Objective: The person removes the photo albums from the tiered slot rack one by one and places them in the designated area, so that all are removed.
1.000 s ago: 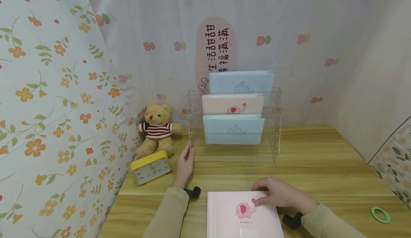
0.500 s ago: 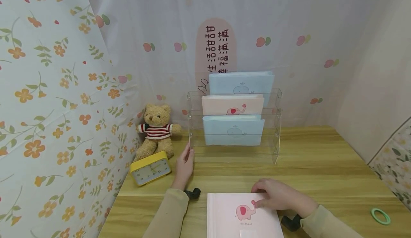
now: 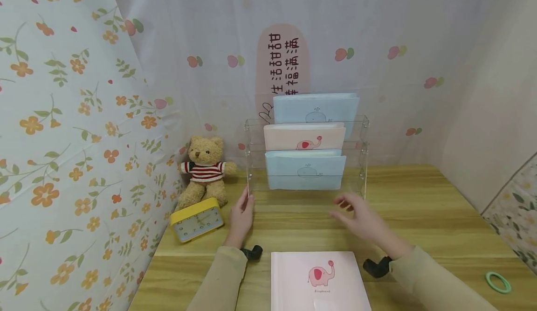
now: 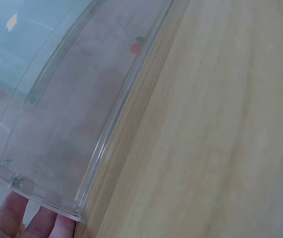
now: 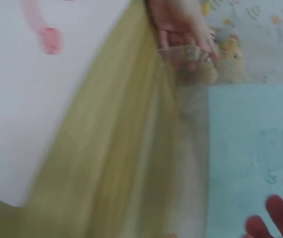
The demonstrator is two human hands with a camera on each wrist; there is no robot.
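Head view — left hand (image 3: 240,217) touching rack (image 3: 363,162), right hand (image 3: 361,217) hovering

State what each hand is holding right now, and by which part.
The left hand rests against the clear rack's lower left front corner; a grip cannot be told. The right hand hovers open, holding nothing.

Bright even light, soft shadows, right wrist view motion-blurred, head view sharp

The right hand (image 3: 361,217) has let go of the pink book (image 3: 320,280) (the one with the elephant on it) near the table's front edge. Now it is up in the air, fingers spread, close to the clear rack (image 3: 306,162).
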